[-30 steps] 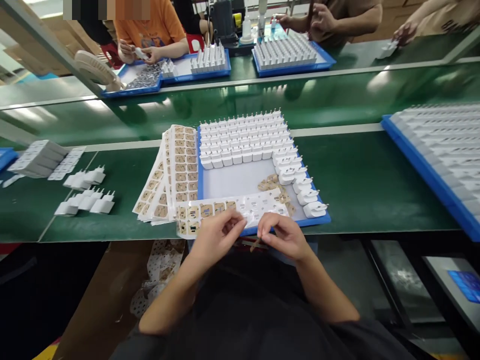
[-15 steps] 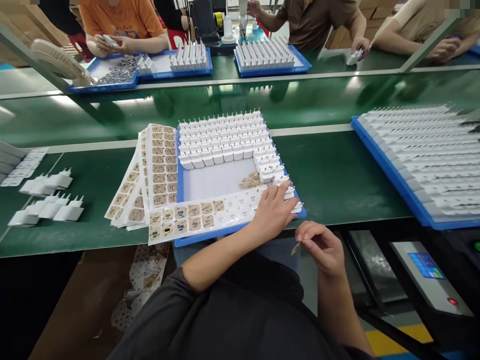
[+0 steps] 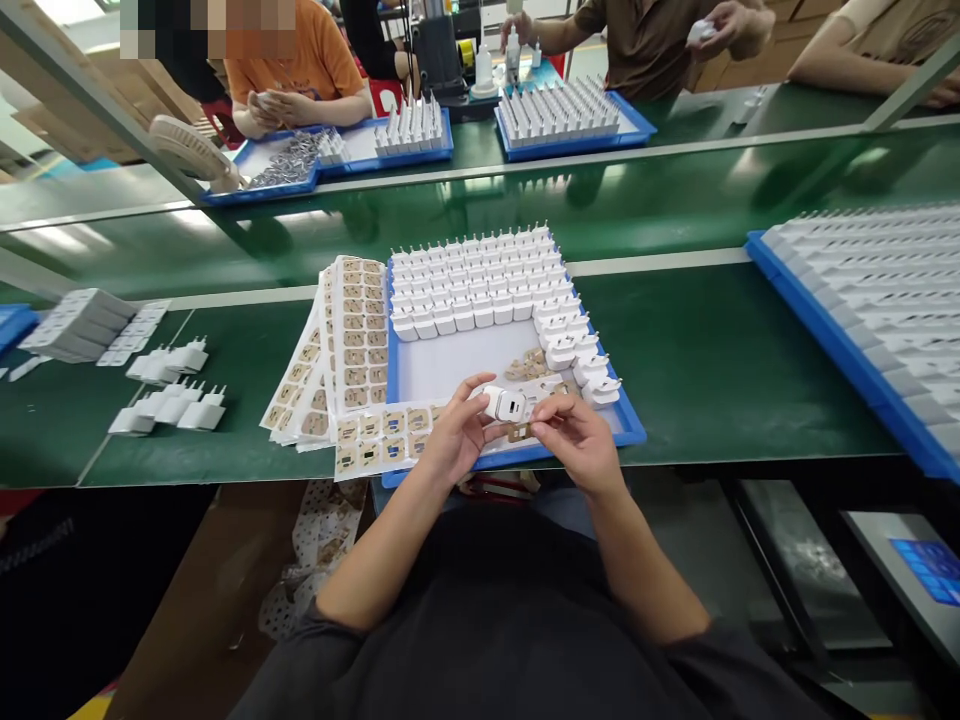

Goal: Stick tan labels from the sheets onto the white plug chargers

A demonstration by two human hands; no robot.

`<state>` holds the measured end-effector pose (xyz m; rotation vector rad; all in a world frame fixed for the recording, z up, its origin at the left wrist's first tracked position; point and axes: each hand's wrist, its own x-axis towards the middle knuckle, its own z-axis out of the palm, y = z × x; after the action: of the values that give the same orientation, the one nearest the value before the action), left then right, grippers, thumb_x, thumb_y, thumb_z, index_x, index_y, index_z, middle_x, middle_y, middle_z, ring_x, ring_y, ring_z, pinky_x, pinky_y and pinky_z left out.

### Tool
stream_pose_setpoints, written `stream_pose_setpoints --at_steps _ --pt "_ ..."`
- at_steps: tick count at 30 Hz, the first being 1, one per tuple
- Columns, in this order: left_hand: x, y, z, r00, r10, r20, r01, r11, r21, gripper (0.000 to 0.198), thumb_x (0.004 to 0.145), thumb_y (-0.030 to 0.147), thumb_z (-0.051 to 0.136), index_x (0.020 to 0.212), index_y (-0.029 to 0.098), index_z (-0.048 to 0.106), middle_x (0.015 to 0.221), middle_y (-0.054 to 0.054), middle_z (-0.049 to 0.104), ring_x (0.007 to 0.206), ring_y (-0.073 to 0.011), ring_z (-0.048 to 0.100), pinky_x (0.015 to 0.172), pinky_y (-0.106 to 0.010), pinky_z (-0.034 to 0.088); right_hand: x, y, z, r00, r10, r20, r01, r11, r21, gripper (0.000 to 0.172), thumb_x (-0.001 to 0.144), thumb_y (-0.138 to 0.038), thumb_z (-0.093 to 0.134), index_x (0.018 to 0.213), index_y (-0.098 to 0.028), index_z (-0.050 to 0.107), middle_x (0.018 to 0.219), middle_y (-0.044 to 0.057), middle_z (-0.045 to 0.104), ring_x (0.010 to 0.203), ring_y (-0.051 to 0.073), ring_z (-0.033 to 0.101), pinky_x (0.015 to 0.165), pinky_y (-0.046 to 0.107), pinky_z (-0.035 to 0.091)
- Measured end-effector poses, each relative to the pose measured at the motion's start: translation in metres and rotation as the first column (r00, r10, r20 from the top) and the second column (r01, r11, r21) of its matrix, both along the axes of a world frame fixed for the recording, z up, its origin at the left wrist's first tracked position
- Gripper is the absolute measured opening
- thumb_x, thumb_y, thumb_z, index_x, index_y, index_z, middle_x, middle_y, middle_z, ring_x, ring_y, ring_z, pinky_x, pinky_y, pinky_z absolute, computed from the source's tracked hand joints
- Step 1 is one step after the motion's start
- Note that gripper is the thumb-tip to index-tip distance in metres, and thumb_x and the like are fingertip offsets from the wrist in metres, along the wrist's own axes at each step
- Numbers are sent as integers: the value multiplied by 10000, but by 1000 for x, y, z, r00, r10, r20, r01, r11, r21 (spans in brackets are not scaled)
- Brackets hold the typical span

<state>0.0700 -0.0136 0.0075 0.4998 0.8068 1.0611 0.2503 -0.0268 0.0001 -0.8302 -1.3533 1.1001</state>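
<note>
My left hand (image 3: 456, 432) grips a white plug-in charger (image 3: 507, 404) over the front of the blue-rimmed tray (image 3: 634, 432). The charger's end with a small dark port slot faces me. Close beside it, my right hand (image 3: 577, 440) pinches a small tan sticker (image 3: 519, 432) just below the charger; whether the two touch, I cannot tell. Rows of white chargers (image 3: 480, 285), pins up, fill the tray's back and right side. Loose tan pieces (image 3: 529, 365) lie inside the tray. A partly used sticker sheet (image 3: 386, 440) lies across the tray's front left, partly hidden by my hands.
More sticker sheets (image 3: 364, 335) are fanned left of the tray. Loose chargers (image 3: 176, 405) sit farther left on the green bench (image 3: 675, 350). Another filled tray (image 3: 847, 375) stands at right. Across the bench, co-workers handle parts behind trays, a fan (image 3: 191, 150) and a metal frame.
My left hand has come back from the tray's right side with a charger in it. My right hand has moved up and left, bringing the sticker beside the charger. The view has shifted.
</note>
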Motion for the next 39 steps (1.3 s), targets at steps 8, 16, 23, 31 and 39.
stream_pose_setpoints --at_steps 8,16,23,31,39 --pt "-21 -12 -5 962 -90 -259 169 939 299 423 719 319 875 1047 207 633 1049 -37 679 929 -170 667 809 -300 588 -20 13 0 963 20 -268 -70 981 -179 145 823 -328 786 849 -241 674 798 -2 628 725 140 580 657 271 497" --pt "-25 -16 -6 785 64 -616 343 783 519 444 913 289 679 1343 263 572 1411 -86 599 1267 -243 603 1042 -383 524 -25 15 1 928 -22 -371 -104 943 -317 173 737 -319 841 790 -239 697 772 -8 633 717 134 564 674 267 474" --pt "-13 -17 -18 532 417 -737 234 764 601 385 822 241 750 1152 218 554 1193 -94 709 1088 -244 698 875 -380 593 -34 12 -9 952 -42 -303 -48 957 -285 127 796 -302 797 839 -244 692 820 -2 638 776 144 583 709 271 493" --pt "-28 -18 -5 637 206 -743 445 689 573 616 948 263 612 1525 292 399 1435 -107 569 1269 -233 584 926 -324 584 -36 16 -8 947 -104 -305 13 958 -288 129 789 -294 803 828 -243 691 813 -12 634 772 129 581 732 257 484" --pt "-23 -19 -14 555 484 -677 250 679 690 381 836 269 781 1197 250 661 1142 -78 687 1048 -216 642 848 -337 581 -39 9 -4 954 -145 -262 78 965 -250 76 833 -260 765 854 -253 692 858 -4 636 856 142 592 802 268 497"
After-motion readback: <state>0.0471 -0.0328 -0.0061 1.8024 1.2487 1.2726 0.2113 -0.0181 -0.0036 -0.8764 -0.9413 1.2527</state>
